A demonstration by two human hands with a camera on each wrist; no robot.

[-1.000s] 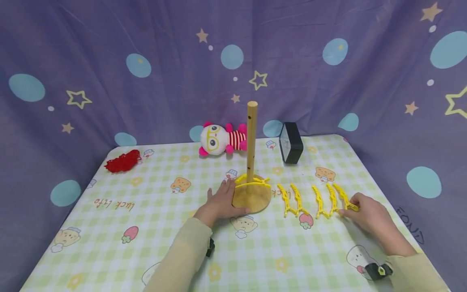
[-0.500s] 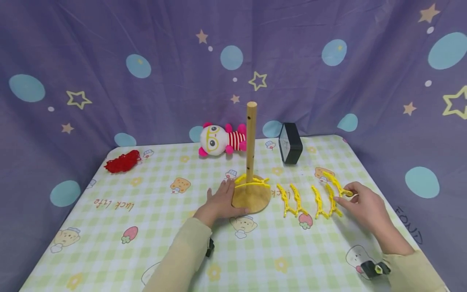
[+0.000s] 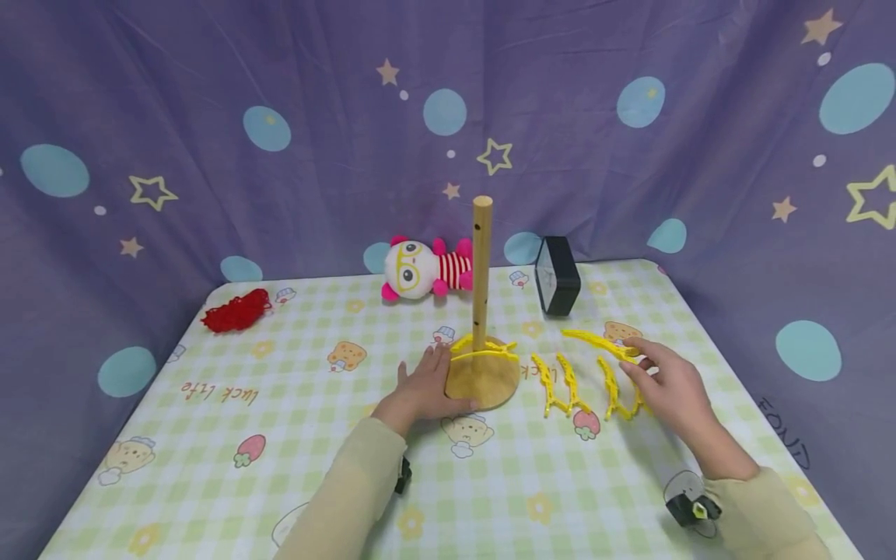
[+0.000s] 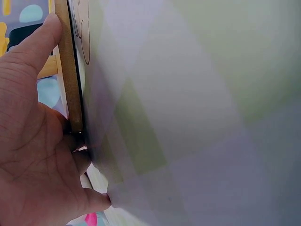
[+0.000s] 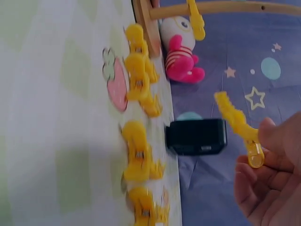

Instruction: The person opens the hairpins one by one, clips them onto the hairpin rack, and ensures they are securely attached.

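Observation:
My left hand [image 3: 422,391] holds the round wooden base [image 3: 493,385] of an upright stand by its left side. Its thumb lies along the front edge, as the left wrist view [image 4: 44,42] also shows. A yellow clip [image 3: 465,355] sits low around the stand's pole [image 3: 481,272]. My right hand [image 3: 668,381] pinches another yellow alligator hair clip [image 3: 595,340] by its handle end, raised over the table with the long toothed end pointing left. Two clips [image 3: 546,381] lie side by side right of the base. Two more [image 3: 610,389] lie under the right hand, one partly covered by it.
A pink and white plush toy [image 3: 420,270] lies behind the pole. Near the back right stands a black box-shaped clock [image 3: 560,276]. A red tangle of string [image 3: 238,311] is at the far left. A purple curtain [image 3: 336,194] hangs behind the checkered table [image 3: 294,342].
My right hand has lifted the rightmost clip off the table and carried it left, turning its long end toward the stand. The left hand keeps its place on the base.

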